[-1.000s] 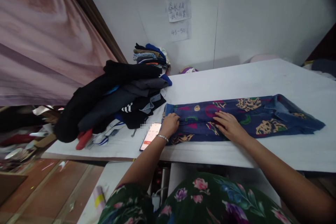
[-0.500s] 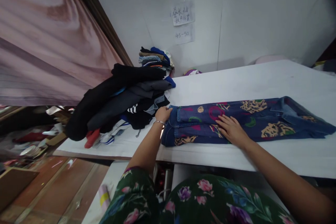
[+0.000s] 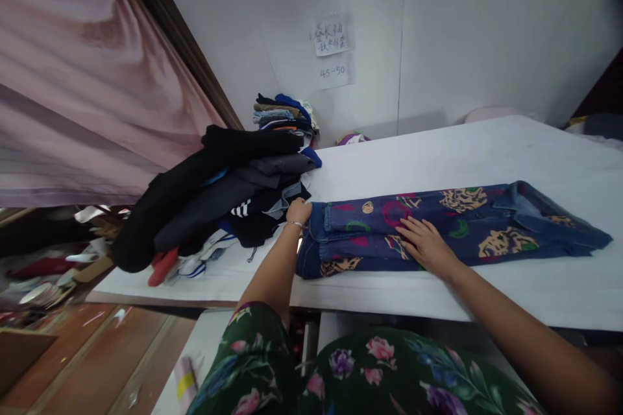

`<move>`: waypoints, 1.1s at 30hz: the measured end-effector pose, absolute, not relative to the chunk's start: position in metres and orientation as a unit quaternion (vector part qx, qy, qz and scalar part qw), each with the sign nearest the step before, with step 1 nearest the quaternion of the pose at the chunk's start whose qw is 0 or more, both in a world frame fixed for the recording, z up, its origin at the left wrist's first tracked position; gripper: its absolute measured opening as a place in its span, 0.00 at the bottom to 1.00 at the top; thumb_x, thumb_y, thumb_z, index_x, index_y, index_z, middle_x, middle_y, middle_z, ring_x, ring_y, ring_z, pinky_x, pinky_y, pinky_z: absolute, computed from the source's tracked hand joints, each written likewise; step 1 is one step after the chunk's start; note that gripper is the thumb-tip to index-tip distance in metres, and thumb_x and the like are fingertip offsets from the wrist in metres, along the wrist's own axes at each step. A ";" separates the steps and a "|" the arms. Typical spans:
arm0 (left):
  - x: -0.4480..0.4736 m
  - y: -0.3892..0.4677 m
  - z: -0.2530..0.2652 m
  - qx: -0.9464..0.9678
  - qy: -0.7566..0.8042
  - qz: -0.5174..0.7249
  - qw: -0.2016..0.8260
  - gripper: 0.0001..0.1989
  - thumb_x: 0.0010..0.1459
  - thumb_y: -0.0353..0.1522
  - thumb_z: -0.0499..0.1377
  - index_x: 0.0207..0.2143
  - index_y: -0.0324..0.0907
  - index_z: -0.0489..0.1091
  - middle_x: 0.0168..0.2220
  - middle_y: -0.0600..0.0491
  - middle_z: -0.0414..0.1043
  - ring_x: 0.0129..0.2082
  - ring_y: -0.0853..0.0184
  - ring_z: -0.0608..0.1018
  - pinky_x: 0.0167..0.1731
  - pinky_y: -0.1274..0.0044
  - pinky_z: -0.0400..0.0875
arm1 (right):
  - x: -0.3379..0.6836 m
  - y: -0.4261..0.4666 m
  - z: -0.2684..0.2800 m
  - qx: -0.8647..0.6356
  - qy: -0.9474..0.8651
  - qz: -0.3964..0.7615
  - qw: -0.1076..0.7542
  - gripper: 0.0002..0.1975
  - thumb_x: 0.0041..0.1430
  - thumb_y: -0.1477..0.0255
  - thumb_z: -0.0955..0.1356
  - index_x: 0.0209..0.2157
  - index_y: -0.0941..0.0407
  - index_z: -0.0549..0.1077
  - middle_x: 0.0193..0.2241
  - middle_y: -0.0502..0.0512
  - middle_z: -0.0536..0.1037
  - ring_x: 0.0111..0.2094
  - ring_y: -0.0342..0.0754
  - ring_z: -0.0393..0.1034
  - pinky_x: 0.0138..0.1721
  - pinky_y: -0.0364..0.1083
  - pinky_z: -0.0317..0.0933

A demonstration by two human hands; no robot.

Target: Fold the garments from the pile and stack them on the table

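A dark blue printed denim shirt (image 3: 438, 230) lies folded lengthwise into a long strip, its collar toward the right and its hem at the left. At the left end, my left hand (image 3: 298, 213) is closed on the far corner of the hem; the fingertips are partly hidden. My right hand (image 3: 428, 245) rests flat on the middle of the shirt, fingers stretched out over the print. Left of the shirt, close to my left hand, is a heap of dark clothes (image 3: 209, 181) with black and grey garments on top.
The white table (image 3: 389, 168) carries the clothes. A stack of folded garments (image 3: 280, 113) stands by the wall. Two paper notes (image 3: 335, 52) hang there. A pink curtain (image 3: 97, 78) hangs at the left, above a wooden floor (image 3: 97, 350).
The view has shifted slightly. Both hands keep their places on the shirt, which lies as before.
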State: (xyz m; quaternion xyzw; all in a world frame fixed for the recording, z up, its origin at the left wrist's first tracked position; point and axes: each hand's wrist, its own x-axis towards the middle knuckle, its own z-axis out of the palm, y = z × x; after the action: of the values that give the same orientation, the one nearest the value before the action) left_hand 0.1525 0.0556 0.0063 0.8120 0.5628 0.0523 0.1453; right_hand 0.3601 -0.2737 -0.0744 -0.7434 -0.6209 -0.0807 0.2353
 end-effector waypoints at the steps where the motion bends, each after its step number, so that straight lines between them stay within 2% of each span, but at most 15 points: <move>1: 0.155 0.058 0.007 0.816 0.556 0.056 0.147 0.25 0.61 0.41 0.51 0.55 0.38 0.68 0.56 0.41 0.70 0.55 0.57 0.73 0.47 0.74 0.66 | 0.360 -0.274 -0.074 -0.743 -0.620 -0.081 0.237 0.20 0.65 0.64 0.59 0.55 0.50 0.71 0.59 0.58 0.68 0.62 0.55 0.59 0.60 0.63 0.52; 4: 0.163 0.064 0.005 0.828 0.534 0.044 0.161 0.26 0.58 0.45 0.55 0.53 0.38 0.70 0.55 0.42 0.71 0.54 0.58 0.73 0.47 0.77 0.65 | 0.360 -0.274 -0.074 -0.747 -0.616 -0.081 0.235 0.20 0.65 0.63 0.59 0.55 0.50 0.71 0.59 0.58 0.69 0.61 0.56 0.59 0.59 0.63 0.52; 8: 0.170 0.068 -0.003 0.825 0.539 0.028 0.166 0.18 0.53 0.40 0.61 0.45 0.40 0.74 0.49 0.43 0.76 0.50 0.57 0.76 0.44 0.75 0.67 | 0.360 -0.275 -0.073 -0.747 -0.620 -0.078 0.227 0.21 0.65 0.64 0.59 0.55 0.52 0.71 0.59 0.59 0.69 0.61 0.56 0.59 0.59 0.63 0.52; 13: 0.173 0.069 -0.011 0.805 0.571 0.042 0.156 0.18 0.54 0.35 0.60 0.48 0.42 0.73 0.51 0.42 0.74 0.52 0.54 0.75 0.44 0.72 0.68 | 0.361 -0.275 -0.073 -0.741 -0.624 -0.073 0.235 0.21 0.65 0.65 0.59 0.56 0.49 0.70 0.59 0.58 0.68 0.62 0.55 0.58 0.60 0.63 0.52; 17: 0.173 0.070 -0.008 0.808 0.567 0.045 0.151 0.21 0.55 0.33 0.58 0.52 0.43 0.70 0.54 0.43 0.72 0.55 0.55 0.73 0.47 0.72 0.67 | 0.360 -0.274 -0.072 -0.745 -0.620 -0.067 0.235 0.20 0.65 0.65 0.59 0.56 0.50 0.70 0.59 0.58 0.68 0.62 0.55 0.57 0.60 0.63 0.51; 21: 0.167 0.066 0.000 0.821 0.550 0.031 0.147 0.25 0.59 0.41 0.55 0.55 0.38 0.68 0.56 0.40 0.69 0.55 0.56 0.73 0.49 0.73 0.66 | 0.357 -0.273 -0.067 -0.756 -0.613 -0.048 0.225 0.20 0.65 0.66 0.60 0.56 0.52 0.70 0.60 0.59 0.67 0.63 0.56 0.56 0.61 0.62 0.49; 23: 0.165 0.063 0.005 0.830 0.537 0.022 0.145 0.30 0.58 0.45 0.55 0.57 0.35 0.66 0.57 0.38 0.68 0.56 0.54 0.72 0.50 0.72 0.66 | 0.355 -0.273 -0.063 -0.761 -0.609 -0.036 0.220 0.20 0.65 0.66 0.60 0.56 0.52 0.70 0.61 0.59 0.66 0.63 0.56 0.55 0.62 0.62 0.48; 26: 0.168 0.056 0.012 0.844 0.520 0.027 0.124 0.35 0.56 0.47 0.58 0.59 0.34 0.63 0.59 0.36 0.65 0.58 0.50 0.69 0.53 0.68 0.65 | 0.354 -0.271 -0.057 -0.767 -0.602 -0.021 0.221 0.20 0.65 0.66 0.61 0.56 0.53 0.70 0.61 0.59 0.65 0.64 0.56 0.54 0.62 0.62 0.47; 30: 0.188 0.030 0.011 0.899 0.420 0.114 0.046 0.30 0.61 0.44 0.53 0.61 0.37 0.61 0.63 0.40 0.60 0.63 0.54 0.63 0.59 0.67 0.60 | 0.351 -0.270 -0.052 -0.770 -0.596 -0.005 0.229 0.21 0.64 0.67 0.62 0.57 0.51 0.70 0.61 0.58 0.65 0.64 0.56 0.53 0.63 0.62 0.45; 33: 0.204 0.000 -0.001 0.953 0.289 0.091 0.023 0.27 0.64 0.43 0.50 0.61 0.38 0.61 0.64 0.42 0.58 0.65 0.58 0.60 0.62 0.66 0.54 | 0.349 -0.271 -0.049 -0.773 -0.591 0.008 0.230 0.21 0.64 0.68 0.62 0.58 0.52 0.69 0.62 0.59 0.64 0.64 0.56 0.52 0.63 0.61 0.43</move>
State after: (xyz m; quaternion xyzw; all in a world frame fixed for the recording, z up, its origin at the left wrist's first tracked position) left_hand 0.2039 0.0000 -0.0013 0.9526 0.2895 0.0908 0.0231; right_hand 0.3485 -0.2708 -0.0495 -0.7730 -0.5913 0.0083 0.2298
